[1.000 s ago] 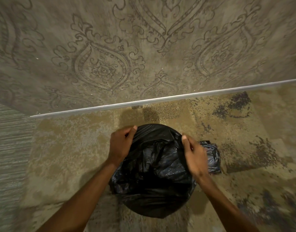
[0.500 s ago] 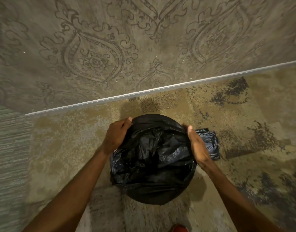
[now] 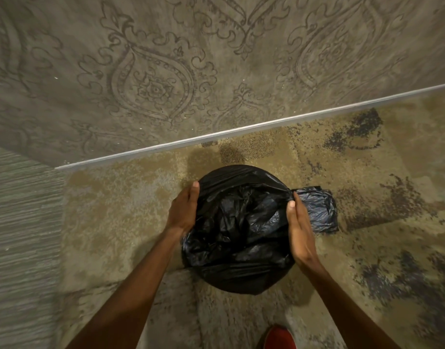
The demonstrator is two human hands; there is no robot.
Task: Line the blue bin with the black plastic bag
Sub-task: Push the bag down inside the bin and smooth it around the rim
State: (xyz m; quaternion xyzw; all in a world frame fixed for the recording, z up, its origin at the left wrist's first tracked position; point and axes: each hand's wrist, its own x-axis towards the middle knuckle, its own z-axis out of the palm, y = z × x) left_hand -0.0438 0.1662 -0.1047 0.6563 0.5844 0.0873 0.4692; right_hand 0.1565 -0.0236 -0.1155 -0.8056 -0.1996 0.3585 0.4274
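The black plastic bag is draped over a round bin on the carpet and hides it fully; no blue shows. The bag's edge is folded down over the rim all around, and its crumpled middle sags inside. My left hand presses flat against the bag on the bin's left side, fingers together. My right hand lies flat against the bag on the right side. Neither hand pinches a fold that I can see.
A folded stack of black bags lies on the carpet just right of the bin. A patterned wall with a pale baseboard runs behind. A red shoe shows at the bottom edge.
Both hands have slid from the top rim down onto the bin's sides, smoothing the bag. The view has tilted down, bringing a red shoe in.
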